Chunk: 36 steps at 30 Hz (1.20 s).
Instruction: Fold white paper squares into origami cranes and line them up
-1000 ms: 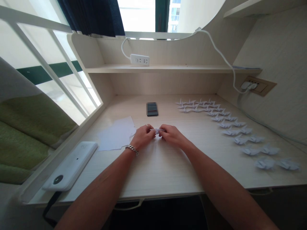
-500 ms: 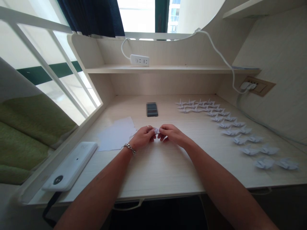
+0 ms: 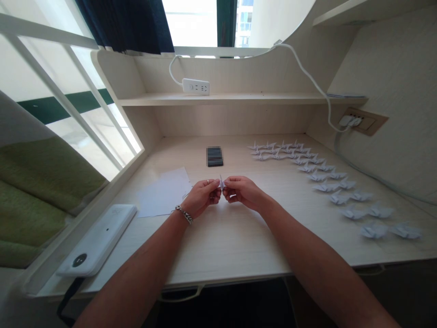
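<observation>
Head view, near to far. At the near left corner of the desk (image 3: pixel 235 255) we note a white case (image 3: pixel 102 237), smooth and round-edged, with a black strap (image 3: pixel 70 294) running off its near end. Toward the near right corner sit the closest of the paper birds (image 3: pixel 373 231), crisp and sharp-winged; their rows run back along the right side toward the far edge.

Mid-desk, the folded paper piece (image 3: pixel 221 182) stands on edge between the two hands, a thin white point rising above the fingertips. The left hand (image 3: pixel 205 193) pinches its left side between thumb and forefinger, other fingers curled under; the right hand (image 3: pixel 241 190) mirrors this on the right, thumb and finger nearly together. We cannot tell whether its lower edge touches the desk.

Handling, our estimate: almost weightless, dry, with fair grip; stiff along layered creases, soft at single-ply flaps. Tips should bend or tear easily. We would hold at the thick creased middle, lightly, sparing the points.

Left of the hands lie flat, matte paper sheets (image 3: pixel 162 193), loosely overlapped. Beyond the hands, a dark rectangular object (image 3: pixel 215 157), its face pixelated. Above the desk's far edge, a pale wood-grain shelf (image 3: pixel 239 99) bears a glossy white power strip (image 3: pixel 195 87).
</observation>
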### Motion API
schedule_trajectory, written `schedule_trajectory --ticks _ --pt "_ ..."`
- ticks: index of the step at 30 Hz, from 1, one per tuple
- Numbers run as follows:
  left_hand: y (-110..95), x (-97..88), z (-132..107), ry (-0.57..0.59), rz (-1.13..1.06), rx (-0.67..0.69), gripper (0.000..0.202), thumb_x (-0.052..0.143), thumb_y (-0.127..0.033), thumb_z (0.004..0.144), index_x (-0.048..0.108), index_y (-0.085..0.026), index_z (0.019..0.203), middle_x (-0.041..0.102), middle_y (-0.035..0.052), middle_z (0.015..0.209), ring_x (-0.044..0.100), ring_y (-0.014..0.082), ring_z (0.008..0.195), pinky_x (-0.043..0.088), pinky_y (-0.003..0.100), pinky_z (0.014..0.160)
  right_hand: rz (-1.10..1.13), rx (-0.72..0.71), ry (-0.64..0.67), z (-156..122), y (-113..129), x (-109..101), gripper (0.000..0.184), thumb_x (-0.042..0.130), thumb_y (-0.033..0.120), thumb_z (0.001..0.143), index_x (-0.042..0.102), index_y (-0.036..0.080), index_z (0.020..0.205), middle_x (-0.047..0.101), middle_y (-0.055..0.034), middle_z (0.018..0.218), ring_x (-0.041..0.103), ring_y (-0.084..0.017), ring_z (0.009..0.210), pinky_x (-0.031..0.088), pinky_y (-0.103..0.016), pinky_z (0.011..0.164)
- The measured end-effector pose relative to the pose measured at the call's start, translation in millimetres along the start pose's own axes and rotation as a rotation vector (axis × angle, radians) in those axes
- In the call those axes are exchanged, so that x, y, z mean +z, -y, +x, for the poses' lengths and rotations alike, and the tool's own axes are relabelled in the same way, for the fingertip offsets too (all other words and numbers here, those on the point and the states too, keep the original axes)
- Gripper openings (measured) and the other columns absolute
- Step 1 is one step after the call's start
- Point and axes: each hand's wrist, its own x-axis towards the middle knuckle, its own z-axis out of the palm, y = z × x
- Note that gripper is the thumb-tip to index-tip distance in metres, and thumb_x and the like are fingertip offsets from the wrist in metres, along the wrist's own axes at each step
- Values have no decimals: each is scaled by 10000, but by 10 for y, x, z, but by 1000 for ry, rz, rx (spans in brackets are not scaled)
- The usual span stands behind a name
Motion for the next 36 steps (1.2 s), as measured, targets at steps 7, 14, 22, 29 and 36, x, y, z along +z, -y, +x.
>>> schedule_trajectory --ticks 7,14,22,29,36 --pt "4 103 11 -60 -212 97 276 727 -374 736 592 -135 718 568 -1 655 517 69 565 420 188 529 204 -38 -33 41 -2 73 149 596 321 798 594 177 764 604 -9 688 558 -111 615 447 -212 566" --pt "34 147 13 -75 -305 144 289 688 -398 778 571 -142 712 573 -5 635 505 70 537 440 210 554 296 -121 -5 70 -42 120 162 587 323 806 595 176 738 610 -18 691 592 -136 636 502 -258 636" --pt "-17 194 -21 -47 -306 205 317 674 -412 790 549 -145 675 586 6 629 499 74 529 450 222 567 307 -132 -19 60 -38 143 198 579 349 811 581 179 708 620 -22 706 567 -128 637 482 -247 624" --pt "-14 167 -12 -99 -279 213 296 733 -375 738 549 -145 706 538 -22 607 491 67 529 409 194 519 390 -84 -36 72 -25 117 228 582 332 803 595 158 657 596 -15 614 538 -117 580 435 -228 560" --pt "-5 152 9 -186 -136 223 348 740 -425 707 541 -141 674 532 -22 597 460 65 508 379 200 496 383 -115 -173 96 -4 -23 327 657 388 756 531 165 553 547 10 518 487 -100 506 399 -223 511"
